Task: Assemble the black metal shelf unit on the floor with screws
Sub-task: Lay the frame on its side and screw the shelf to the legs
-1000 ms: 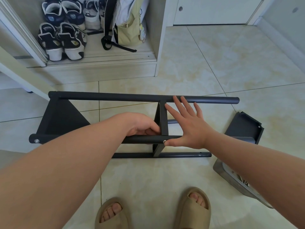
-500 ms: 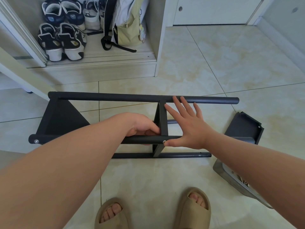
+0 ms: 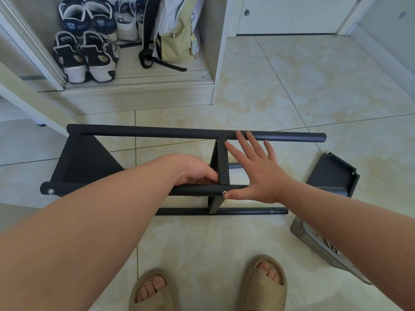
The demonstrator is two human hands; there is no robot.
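Now left hand (image 3: pixel 193 170), right hand (image 3: pixel 258 175) on frame (image 3: pixel 157 132)

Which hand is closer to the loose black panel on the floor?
Right. The right hand rests on the frame just left of the loose black panel; the left hand grips the front tube farther left.

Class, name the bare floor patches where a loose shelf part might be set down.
Free: tiles between the far bar and the white door; tiles between the lowest bar and the sandals. Crowded: right of the frame, where the black panel and grey tray lie.
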